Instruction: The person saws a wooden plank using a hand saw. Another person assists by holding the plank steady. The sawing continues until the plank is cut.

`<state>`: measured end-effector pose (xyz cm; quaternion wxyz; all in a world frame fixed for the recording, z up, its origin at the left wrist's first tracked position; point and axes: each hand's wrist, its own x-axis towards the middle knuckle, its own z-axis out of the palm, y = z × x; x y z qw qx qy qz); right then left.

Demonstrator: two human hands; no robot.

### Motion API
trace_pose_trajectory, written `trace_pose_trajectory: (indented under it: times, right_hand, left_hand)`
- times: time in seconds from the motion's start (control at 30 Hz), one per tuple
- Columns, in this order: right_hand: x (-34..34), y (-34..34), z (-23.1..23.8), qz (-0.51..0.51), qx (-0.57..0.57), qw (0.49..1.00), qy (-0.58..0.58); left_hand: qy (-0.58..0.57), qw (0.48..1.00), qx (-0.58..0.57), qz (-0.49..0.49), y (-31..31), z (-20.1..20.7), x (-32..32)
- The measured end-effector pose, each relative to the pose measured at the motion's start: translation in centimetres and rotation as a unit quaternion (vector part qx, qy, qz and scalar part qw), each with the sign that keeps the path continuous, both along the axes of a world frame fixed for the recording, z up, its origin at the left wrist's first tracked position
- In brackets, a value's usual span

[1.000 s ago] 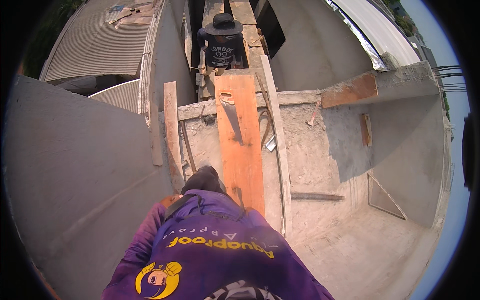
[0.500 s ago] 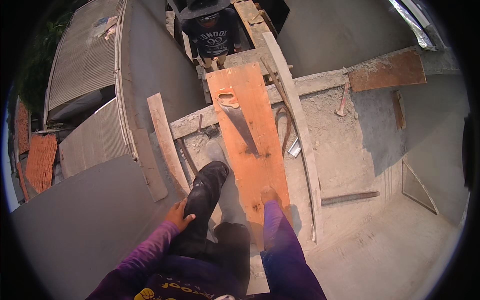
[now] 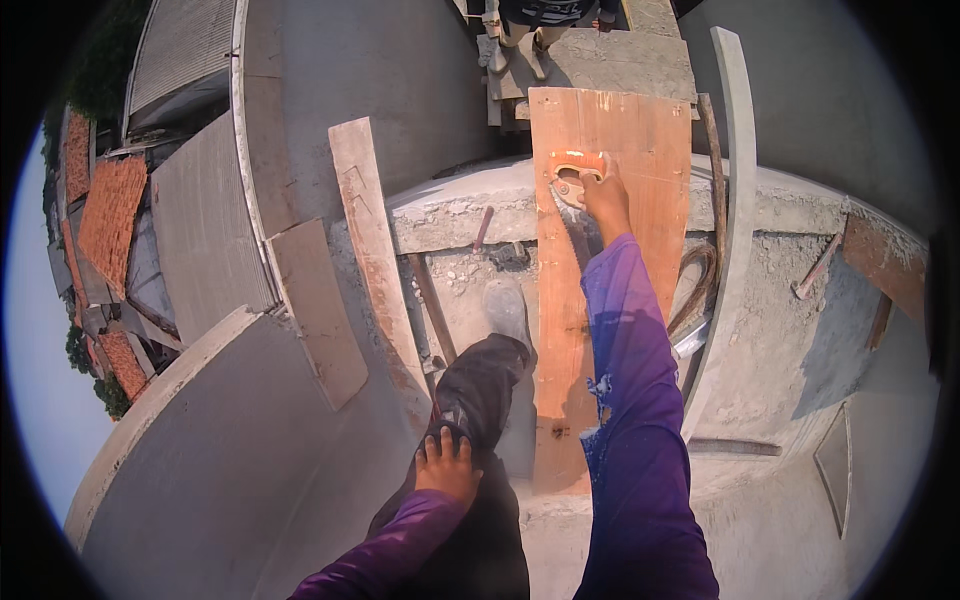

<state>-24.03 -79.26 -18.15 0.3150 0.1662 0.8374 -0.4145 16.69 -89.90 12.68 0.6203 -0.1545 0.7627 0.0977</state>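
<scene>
Orange plank | handsaw: orange-edged handle, grey blade | right hand touching, grip unclear | left hand spread

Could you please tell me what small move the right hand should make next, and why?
Probably lift the saw off the board: the right hand is at its handle, the saw lies on the board, and the left hand just rests on the leg.

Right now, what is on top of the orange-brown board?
A handsaw, its handle in the right grip. The right sleeve covers the tip of the blade and part of the board.
</scene>
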Motion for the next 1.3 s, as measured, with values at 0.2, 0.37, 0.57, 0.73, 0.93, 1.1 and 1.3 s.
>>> trace_pose_trajectory:
  times: [0.2, 0.37, 0.57, 0.73, 0.93, 1.1, 1.3]
  right_hand:
    - [-1.4, -3.9, -3.0, -0.106, -0.071, 0.989, -0.076]
    - [1.2, -5.4, -0.6, -0.221, -0.077, 0.972, 0.0]
    - [8.0, -8.5, 14.0, -0.186, 0.006, 0.974, 0.128]
    - [14.3, -3.8, 22.7, -0.221, 0.004, 0.965, 0.141]
    - [20.3, 3.9, 31.0, -0.348, -0.1, 0.928, 0.085]
    - [25.4, 10.0, 44.6, -0.332, -0.155, 0.914, 0.173]
    - [37.8, 14.3, 53.3, -0.423, -0.183, 0.859, 0.223]
  left_hand:
    - [0.014, 0.997, -0.007, 0.078, -0.9, 0.2, -0.5]
    - [-0.012, 0.995, -0.013, 0.097, -1.4, -0.3, -1.0]
    - [0.021, 0.991, -0.028, 0.13, -1.5, -0.5, -1.5]
    - [0.09, 0.991, -0.015, 0.097, -1.4, -0.8, -0.4]
    - [0.107, 0.993, -0.016, 0.036, -1.5, -0.7, 0.9]
    - [0.18, 0.982, 0.035, 0.046, -2.2, -2.4, 3.3]
    - [0.296, 0.922, 0.22, 0.114, -3.8, -3.8, 6.2]
